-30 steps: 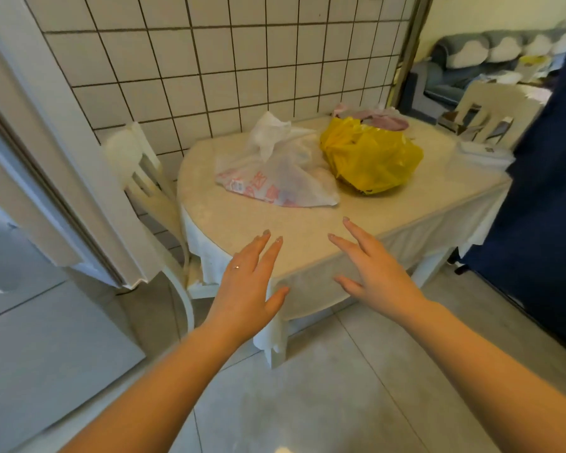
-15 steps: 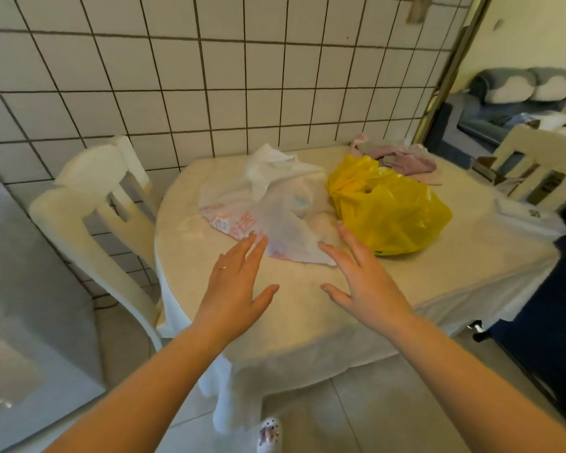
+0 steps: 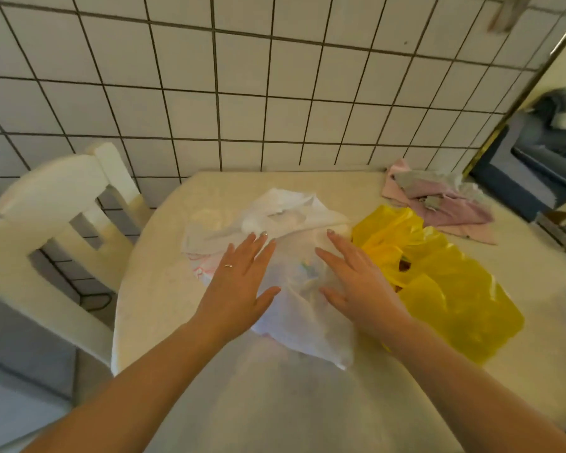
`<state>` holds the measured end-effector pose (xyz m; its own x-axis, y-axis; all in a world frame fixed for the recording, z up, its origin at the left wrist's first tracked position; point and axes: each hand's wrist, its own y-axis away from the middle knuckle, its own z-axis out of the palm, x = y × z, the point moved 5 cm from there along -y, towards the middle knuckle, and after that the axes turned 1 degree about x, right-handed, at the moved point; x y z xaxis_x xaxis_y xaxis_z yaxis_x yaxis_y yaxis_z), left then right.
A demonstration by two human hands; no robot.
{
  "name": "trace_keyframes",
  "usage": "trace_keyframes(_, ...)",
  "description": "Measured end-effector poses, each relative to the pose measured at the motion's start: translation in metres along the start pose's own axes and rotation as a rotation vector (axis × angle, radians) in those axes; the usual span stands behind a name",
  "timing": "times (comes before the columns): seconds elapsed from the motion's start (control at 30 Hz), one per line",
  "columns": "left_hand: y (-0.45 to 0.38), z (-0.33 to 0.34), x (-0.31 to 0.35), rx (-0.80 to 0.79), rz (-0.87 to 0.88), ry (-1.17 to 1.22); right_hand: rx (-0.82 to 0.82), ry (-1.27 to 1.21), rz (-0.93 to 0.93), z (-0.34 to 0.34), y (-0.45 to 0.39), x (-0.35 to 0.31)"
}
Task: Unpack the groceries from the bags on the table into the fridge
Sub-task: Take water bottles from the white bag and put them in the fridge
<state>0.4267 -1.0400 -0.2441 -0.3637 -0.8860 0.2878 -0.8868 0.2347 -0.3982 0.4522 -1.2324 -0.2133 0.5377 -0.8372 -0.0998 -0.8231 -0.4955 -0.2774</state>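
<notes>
Both flat, spread hands, left hand [image 3: 239,282] and right hand [image 3: 356,282], over the white bag [image 3: 294,223] mid-frame; find its mouth, open gently

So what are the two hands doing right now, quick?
Left hand: open, fingers straight, over the white bag, holding nothing.
Right hand: open, fingers straight, over the same bag, holding nothing.

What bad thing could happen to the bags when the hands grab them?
The white bag lies crumpled with its mouth away from both hands, the left hand and right hand; lifted by its bottom, it might spill. The yellow bag lies against it, so it could be dragged along toward the table edge.
</notes>
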Motion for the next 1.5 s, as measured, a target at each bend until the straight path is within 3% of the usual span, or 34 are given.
trace_keyframes(0.3, -0.038, 0.024, 0.01, -0.026, 0.165, -0.314, 0.059, 0.22, -0.331, 0.023, -0.047, 0.017)
trace_keyframes(0.5, -0.058, 0.052, 0.004, -0.1, 0.019, -0.385, 0.065, 0.285, -0.543, 0.059, -0.081, 0.045)
trace_keyframes(0.83, -0.052, 0.048, 0.013, -0.043, -0.019, -0.397, 0.152, 0.019, -0.609, 0.049, -0.072, 0.05)
trace_keyframes(0.97, -0.042, 0.038, 0.014, 0.003, 0.011, -0.443, 0.007, 0.046, -0.684, 0.051, -0.05, 0.041)
trace_keyframes(1.2, -0.015, 0.019, 0.022, 0.072, 0.107, -0.366, 0.055, -0.227, -0.513, 0.034, -0.02, 0.037)
trace_keyframes(1.5, 0.014, 0.018, 0.045, -0.051, 0.172, -0.318, 0.03, -0.288, -0.337, 0.024, 0.011, 0.027)
